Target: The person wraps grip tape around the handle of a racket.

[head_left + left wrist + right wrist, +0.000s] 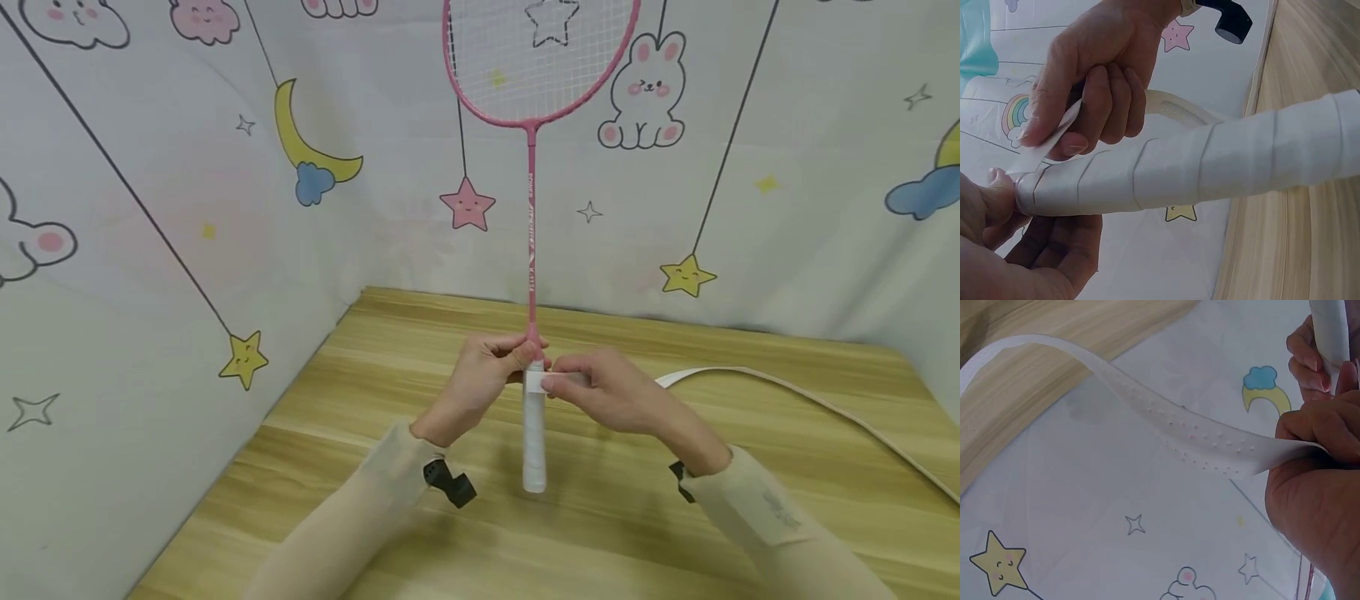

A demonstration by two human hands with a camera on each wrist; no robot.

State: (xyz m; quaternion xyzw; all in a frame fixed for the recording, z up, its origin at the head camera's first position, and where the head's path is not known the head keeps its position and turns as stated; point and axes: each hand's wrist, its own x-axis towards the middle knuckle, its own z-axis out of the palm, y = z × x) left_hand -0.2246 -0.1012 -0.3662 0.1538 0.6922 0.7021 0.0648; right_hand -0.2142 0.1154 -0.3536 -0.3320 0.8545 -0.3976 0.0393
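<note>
A pink badminton racket (pixel 532 225) stands upright before me, its handle (pixel 1172 165) wound in white overlapping turns of tape. At the top of the handle, my left hand (pixel 480 375) pinches the racket between thumb and fingers. My right hand (pixel 611 387) grips a white perforated strip of grip tape (pixel 1191 434), whose short end meets the top of the handle. From the right hand the strip's long tail arcs away to the right over the table. In the left wrist view the right thumb presses the strip against the curled fingers.
The wood-grain table (pixel 420 333) lies under both arms. Behind and to the left hangs a pale cloth (pixel 390 208) printed with stars, moons and rabbits. A black wrist camera (pixel 450 483) sits on the left sleeve.
</note>
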